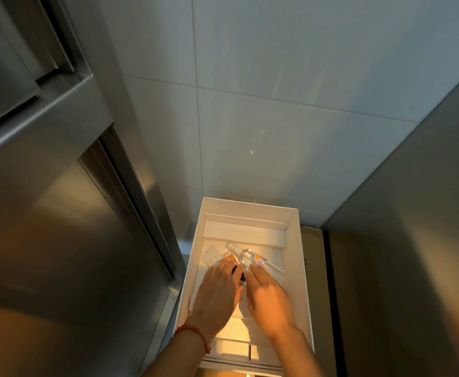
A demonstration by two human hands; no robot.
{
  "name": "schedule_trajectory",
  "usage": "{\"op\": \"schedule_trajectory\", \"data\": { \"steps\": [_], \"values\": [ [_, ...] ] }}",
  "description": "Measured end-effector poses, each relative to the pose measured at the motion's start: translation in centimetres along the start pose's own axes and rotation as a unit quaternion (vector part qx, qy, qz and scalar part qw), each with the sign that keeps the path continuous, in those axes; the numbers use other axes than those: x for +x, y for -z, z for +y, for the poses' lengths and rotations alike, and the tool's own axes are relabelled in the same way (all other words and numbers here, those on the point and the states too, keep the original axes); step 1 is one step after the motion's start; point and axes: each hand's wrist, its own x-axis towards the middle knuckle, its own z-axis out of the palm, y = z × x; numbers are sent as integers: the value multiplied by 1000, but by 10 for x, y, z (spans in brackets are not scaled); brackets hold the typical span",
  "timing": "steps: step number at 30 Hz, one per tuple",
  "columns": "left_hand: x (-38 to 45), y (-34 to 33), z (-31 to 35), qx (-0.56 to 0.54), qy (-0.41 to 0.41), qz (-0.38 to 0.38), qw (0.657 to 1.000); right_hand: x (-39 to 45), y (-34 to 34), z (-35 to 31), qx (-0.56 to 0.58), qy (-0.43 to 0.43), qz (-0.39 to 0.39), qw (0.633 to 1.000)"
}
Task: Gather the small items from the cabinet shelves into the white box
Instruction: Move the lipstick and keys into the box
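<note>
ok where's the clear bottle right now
In the head view the clear bottle lies on its side inside the white box, just beyond the fingertips of both hands and right of the small orange-and-white packet.

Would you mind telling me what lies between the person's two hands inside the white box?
In the head view, a small black item lies between the left hand and right hand in the white box.

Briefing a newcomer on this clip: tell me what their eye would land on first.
First, the white box, warmly lit at lower centre against the grey tiled wall. Inside it, the left hand and right hand lie side by side over small items, with a clear spray bottle just beyond the fingers. A red bracelet circles the left wrist.
</note>
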Motion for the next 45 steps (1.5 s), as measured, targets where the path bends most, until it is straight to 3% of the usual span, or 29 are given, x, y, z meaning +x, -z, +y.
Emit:
{"op": "schedule_trajectory", "data": {
  "steps": [7,12,14,16,19,22,28,45],
  "values": [
    [-4,23,8,-5,10,15,1000,-7,12,-10,-9,-67,-1,998],
    [-10,39,12,-17,-3,94,995,-8,39,-19,-31,-53,23,998],
    [-11,55,19,-18,16,58,998,-8,53,-24,-44,-58,31,997],
    [-9,76,28,11,52,-28,998,-8,65,-28,-40,-68,37,996],
    [-13,95,33,27,79,-79,993,-11,80,-35,-25,-66,60,996],
    [-20,112,37,29,81,-56,995,-11,98,-42,-17,-63,76,995],
    [-37,146,45,43,106,-34,993,-15,140,-61,53,-74,-27,995],
    [-115,245,101,38,220,57,973,-54,242,-112,45,-36,-30,998]
  ]
}}
